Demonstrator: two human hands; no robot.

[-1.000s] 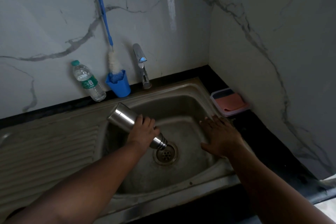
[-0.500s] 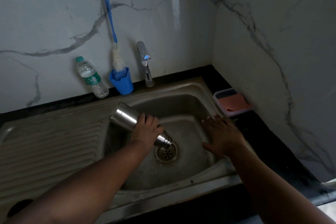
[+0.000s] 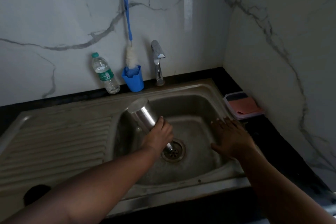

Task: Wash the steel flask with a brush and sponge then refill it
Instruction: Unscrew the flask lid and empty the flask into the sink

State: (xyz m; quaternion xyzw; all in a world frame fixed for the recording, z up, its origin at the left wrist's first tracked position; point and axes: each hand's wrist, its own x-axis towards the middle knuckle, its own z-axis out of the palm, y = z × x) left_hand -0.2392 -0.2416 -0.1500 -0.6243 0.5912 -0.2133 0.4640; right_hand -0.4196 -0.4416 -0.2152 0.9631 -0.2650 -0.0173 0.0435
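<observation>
The left hand (image 3: 160, 137) grips the steel flask (image 3: 143, 114), inverted over the sink (image 3: 190, 100) drain. The right hand (image 3: 231, 137) rests flat, fingers extended. Marble-patterned walls (image 3: 54, 14) enclose the corner.

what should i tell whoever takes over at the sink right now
Left hand grips the steel flask, tipped mouth-down over the drain in the sink.
Right hand rests open and flat by the sink's right edge, holding nothing.
Bottle brush stands in the blue cup beside the tap; sponge lies in its tray at right; water bottle is left of the cup.
Done: flask inverted over the drain, cap off.
Left: brushing, sponging, rinsing, refilling.
</observation>
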